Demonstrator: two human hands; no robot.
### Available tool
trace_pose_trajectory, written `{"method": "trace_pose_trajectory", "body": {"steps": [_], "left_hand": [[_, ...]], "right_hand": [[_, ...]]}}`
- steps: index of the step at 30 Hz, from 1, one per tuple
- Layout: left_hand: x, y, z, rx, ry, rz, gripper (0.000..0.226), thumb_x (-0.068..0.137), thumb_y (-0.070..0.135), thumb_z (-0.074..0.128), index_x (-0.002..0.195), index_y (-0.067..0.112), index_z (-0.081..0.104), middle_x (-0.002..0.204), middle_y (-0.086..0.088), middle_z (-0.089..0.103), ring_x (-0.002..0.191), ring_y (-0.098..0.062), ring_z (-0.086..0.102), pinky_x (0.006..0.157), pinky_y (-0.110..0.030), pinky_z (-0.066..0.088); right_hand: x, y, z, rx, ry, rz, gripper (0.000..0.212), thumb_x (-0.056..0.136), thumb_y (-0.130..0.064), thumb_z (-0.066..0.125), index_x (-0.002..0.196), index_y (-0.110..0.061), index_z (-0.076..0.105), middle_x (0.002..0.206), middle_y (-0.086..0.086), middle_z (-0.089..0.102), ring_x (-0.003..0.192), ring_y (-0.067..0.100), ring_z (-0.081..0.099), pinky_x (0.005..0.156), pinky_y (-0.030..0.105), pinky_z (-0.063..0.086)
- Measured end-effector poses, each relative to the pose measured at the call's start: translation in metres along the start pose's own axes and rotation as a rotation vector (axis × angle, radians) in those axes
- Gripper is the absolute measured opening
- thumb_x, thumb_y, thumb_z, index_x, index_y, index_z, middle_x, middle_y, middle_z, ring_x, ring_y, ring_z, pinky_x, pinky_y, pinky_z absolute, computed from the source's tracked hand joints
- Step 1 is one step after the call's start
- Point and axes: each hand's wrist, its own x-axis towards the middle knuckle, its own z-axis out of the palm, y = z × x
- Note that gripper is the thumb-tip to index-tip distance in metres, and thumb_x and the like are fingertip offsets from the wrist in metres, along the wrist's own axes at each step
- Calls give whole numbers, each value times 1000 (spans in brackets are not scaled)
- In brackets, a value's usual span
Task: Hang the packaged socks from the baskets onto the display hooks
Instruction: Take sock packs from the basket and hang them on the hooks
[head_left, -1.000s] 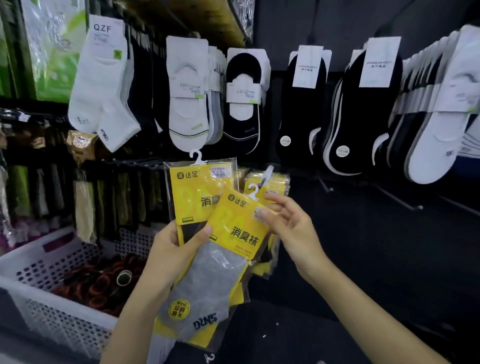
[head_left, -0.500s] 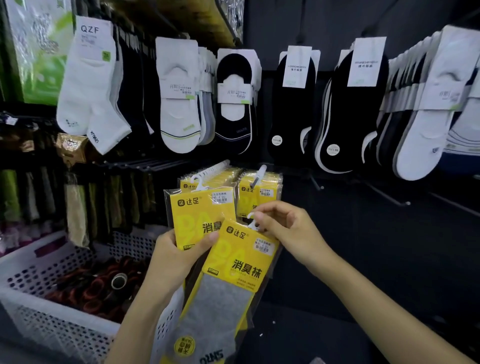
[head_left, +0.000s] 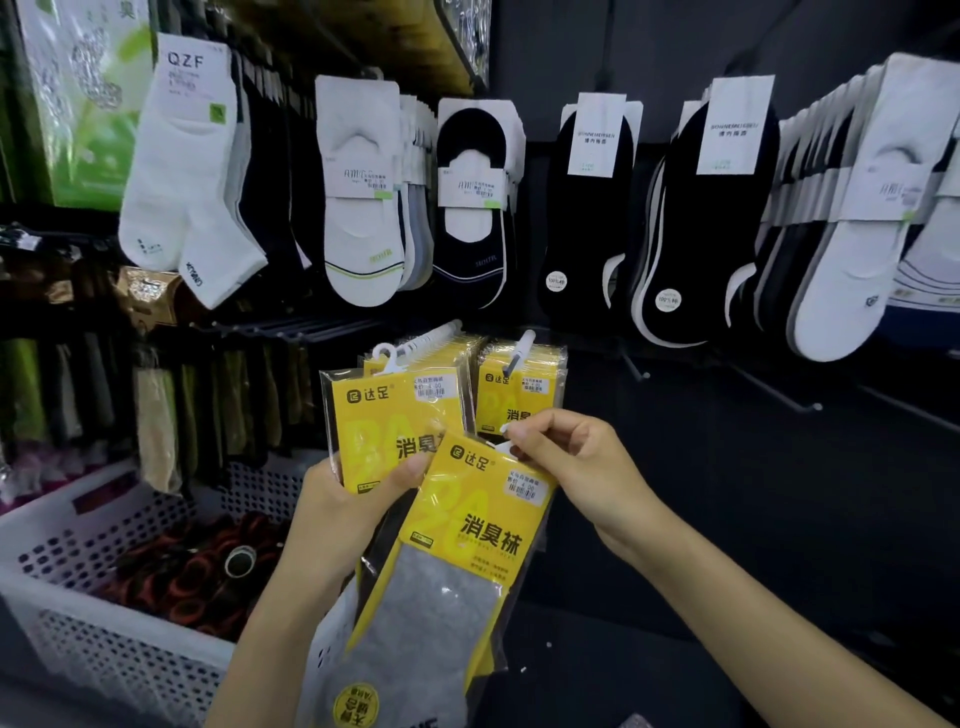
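The front sock pack (head_left: 467, 525) is a clear plastic sleeve with a yellow card header bearing black characters, a small white price sticker at its upper right, and a grey sock showing through the lower part; a round yellow sticker sits near the bottom edge. It is tilted, top leaning right, and held in mid-air in front of the display wall, above and to the right of the basket. The right hand (head_left: 576, 467) pinches the pack's small white hanger tab at its top corner between thumb and fingertips. The left hand (head_left: 343, 514) grips a second pack (head_left: 389, 421) of the same design, thumb pressed across its yellow header; this pack stands nearly upright just behind the front one, its white hanger hook showing at the top. Directly behind both, two rows of matching yellow packs (head_left: 519, 384) hang on display hooks. Above them hang white and black low-cut socks (head_left: 363, 208) with paper bands. A white perforated basket (head_left: 104, 634) at lower left holds dark, reddish items that cannot be made out.
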Motion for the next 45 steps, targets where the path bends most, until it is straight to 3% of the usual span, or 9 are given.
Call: {"method": "trace_pose_trajectory", "body": {"steps": [10,13,19,22,28,32,38,41,45], "left_hand": [[6,-11,-4,40,112,-2,26,69,45,67,89,30,69,84,22,73,77,8,67,58,-7,49],[7,-13,-9,127,111,60,24,77,51,58,94,37,67,86,31,69,80,16,62,59,2,42],[15,-20,-28,199,249,45,43,74,60,58,71,17,60,64,6,59,60,-9,54,59,-19,40],[18,-22,-36,221,288,60,65,73,62,58,79,-2,58,66,-5,52,61,-14,48,60,-26,39],[19,-23,-40,218,286,40,71,69,66,57,83,-3,60,76,-9,54,71,-18,49,61,-25,39],[17,-22,-34,211,271,21,68,69,66,57,73,-2,57,61,-3,48,57,-12,47,59,-26,39],[17,-23,-29,201,237,24,32,76,55,59,69,25,65,60,11,64,54,4,56,54,-11,45],[16,-21,-22,175,196,20,27,75,54,59,77,27,67,73,17,71,66,4,63,54,-6,45],[11,-24,-4,139,89,-14,25,72,54,60,81,33,70,78,20,72,69,8,64,56,-4,46]], "right_hand": [[-12,23,0,89,-95,182,36,77,-30,70,109,-14,68,99,3,75,92,18,72,74,28,60],[-10,29,-5,196,74,158,33,77,-30,69,105,-13,70,97,5,75,88,19,73,70,28,60],[20,31,-23,165,362,61,11,89,-20,64,96,-13,69,86,1,76,76,11,72,56,18,54],[41,34,-21,109,372,28,7,90,-19,64,92,-14,68,78,-3,75,70,7,71,55,18,54],[78,63,-13,62,417,64,7,90,-20,64,92,-16,69,82,-1,74,73,10,72,57,20,57],[94,81,-18,-29,522,83,12,85,-27,71,84,-16,66,94,11,72,90,23,69,81,35,57],[86,94,-23,-165,748,91,26,81,-23,75,94,-12,55,91,5,58,82,17,57,67,21,47],[63,89,-16,-128,679,55,24,84,-24,71,96,-12,54,92,5,55,81,16,54,72,24,49],[22,69,7,-16,245,43,22,92,-35,54,95,-16,64,86,0,64,78,8,63,71,19,53]]}}
